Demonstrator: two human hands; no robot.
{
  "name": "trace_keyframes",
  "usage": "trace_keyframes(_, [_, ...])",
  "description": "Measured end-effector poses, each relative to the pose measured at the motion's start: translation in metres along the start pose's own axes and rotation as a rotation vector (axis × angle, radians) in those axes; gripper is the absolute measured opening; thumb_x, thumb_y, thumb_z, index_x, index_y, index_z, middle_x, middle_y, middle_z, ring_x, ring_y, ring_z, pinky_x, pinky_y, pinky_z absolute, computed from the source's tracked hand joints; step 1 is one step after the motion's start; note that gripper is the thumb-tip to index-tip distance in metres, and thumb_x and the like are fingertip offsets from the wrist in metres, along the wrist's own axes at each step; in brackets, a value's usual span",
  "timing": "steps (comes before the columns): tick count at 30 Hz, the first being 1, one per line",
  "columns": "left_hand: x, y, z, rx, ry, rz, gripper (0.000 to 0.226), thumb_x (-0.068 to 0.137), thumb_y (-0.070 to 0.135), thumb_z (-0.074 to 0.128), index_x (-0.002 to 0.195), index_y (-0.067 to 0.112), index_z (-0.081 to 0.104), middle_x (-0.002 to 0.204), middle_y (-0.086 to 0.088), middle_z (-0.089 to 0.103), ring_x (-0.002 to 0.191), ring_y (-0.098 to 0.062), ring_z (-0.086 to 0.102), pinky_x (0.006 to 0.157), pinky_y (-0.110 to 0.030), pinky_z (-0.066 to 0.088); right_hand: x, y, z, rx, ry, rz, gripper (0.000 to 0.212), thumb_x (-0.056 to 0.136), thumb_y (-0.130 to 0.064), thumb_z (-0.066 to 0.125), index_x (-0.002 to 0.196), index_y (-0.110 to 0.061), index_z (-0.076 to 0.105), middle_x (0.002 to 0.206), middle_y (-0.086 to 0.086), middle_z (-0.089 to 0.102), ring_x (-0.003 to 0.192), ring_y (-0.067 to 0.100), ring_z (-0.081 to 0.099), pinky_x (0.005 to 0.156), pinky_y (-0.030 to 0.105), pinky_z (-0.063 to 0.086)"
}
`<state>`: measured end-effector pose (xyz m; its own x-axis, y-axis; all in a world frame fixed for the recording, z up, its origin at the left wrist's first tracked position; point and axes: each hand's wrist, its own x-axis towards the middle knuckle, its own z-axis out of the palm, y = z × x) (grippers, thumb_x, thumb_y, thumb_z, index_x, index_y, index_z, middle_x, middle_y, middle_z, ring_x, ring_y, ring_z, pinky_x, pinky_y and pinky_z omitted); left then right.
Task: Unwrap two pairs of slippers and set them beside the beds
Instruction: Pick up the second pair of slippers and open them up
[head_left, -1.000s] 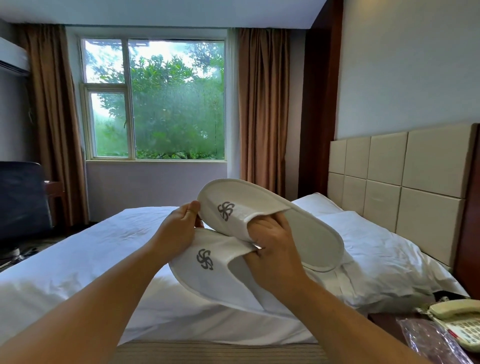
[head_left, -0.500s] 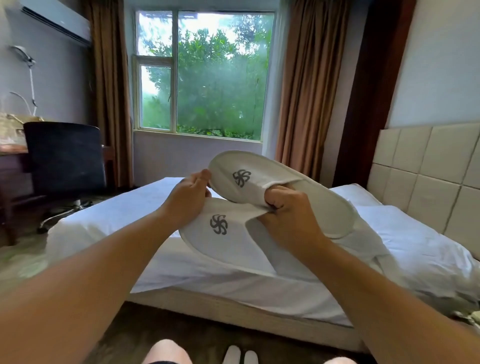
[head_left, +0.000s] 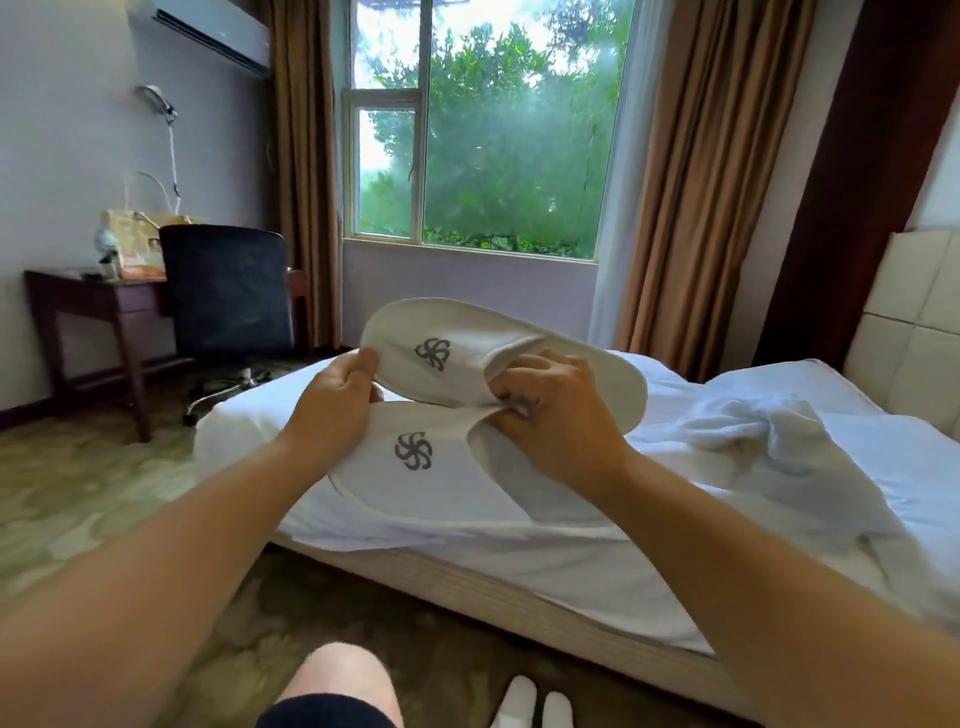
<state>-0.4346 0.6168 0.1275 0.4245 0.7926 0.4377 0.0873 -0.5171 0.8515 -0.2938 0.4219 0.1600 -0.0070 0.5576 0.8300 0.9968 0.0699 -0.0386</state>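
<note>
Over the near edge of the white-sheeted bed (head_left: 519, 582), held clear of the covers: one pair of flat white towelling slippers (head_left: 467, 384) with grey pinwheel logos. No wrapper to be seen on them, so unwrapped by the look of it, but not yet set down.

Gripped at the toe end by the left hand (head_left: 337, 405), thumb on top of the upper slipper (head_left: 457, 327), fingers curled underneath. Pinched at the strap openings by the right hand (head_left: 556, 426), fingers curled into the mouth of the upper one, just above the lower slipper (head_left: 415, 488). Overlapping, toes to the left, lower one nearer the body.

Down on the patterned carpet (head_left: 104, 493) near the bed frame, two small white shapes (head_left: 535, 701): perhaps the other pair, perhaps feet; cannot tell.

Probably left to do: lowering this pair to the floor beside the bed, then possibly a second pair.
</note>
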Motion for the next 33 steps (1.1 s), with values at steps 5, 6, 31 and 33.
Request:
trace_keyframes(5, [0.031, -0.030, 0.026, -0.010, -0.001, -0.108, 0.055, 0.098, 0.062, 0.026, 0.080, 0.022, 0.059, 0.077, -0.002, 0.067, 0.073, -0.018, 0.064, 0.057, -0.027, 0.042, 0.003, 0.034, 0.047, 0.014, 0.097, 0.084, 0.006, 0.072, -0.015, 0.066, 0.071, -0.021, 0.066, 0.078, -0.011, 0.068, 0.082, 0.018, 0.059, 0.089, 0.051, 0.044])
trace_keyframes(6, [0.039, -0.037, 0.034, -0.014, 0.001, -0.130, 0.057, 0.097, 0.064, 0.026, 0.082, 0.021, 0.060, 0.080, -0.002, 0.068, 0.074, -0.018, 0.066, 0.057, -0.028, 0.044, 0.003, 0.045, 0.057, 0.019, 0.106, 0.094, 0.007, 0.074, -0.018, 0.063, 0.073, -0.024, 0.066, 0.079, -0.013, 0.067, 0.085, 0.017, 0.060, 0.094, 0.052, 0.041])
trace_keyframes(31, [0.354, 0.031, -0.008, -0.359, 0.168, -0.555, 0.042, 0.100, 0.051, 0.041, 0.103, 0.018, 0.065, 0.084, -0.002, 0.076, 0.075, -0.023, 0.074, 0.057, -0.034, 0.059, 0.357, 0.195, 0.156, 0.387, -0.169, 0.256, 0.028, 0.069, -0.008, 0.063, 0.079, -0.028, 0.046, 0.121, 0.002, 0.062, 0.124, 0.025, 0.051, 0.110, 0.064, 0.014])
trace_keyframes(33, [0.366, 0.044, -0.040, -0.346, 0.191, -0.601, 0.034, 0.101, 0.048, 0.043, 0.107, 0.022, 0.064, 0.090, -0.001, 0.076, 0.077, -0.021, 0.075, 0.059, -0.034, 0.058, 0.395, 0.180, 0.161, 0.400, -0.188, 0.229, 0.035, 0.073, -0.008, 0.067, 0.080, -0.035, 0.044, 0.122, -0.002, 0.061, 0.127, 0.021, 0.048, 0.115, 0.060, 0.007])
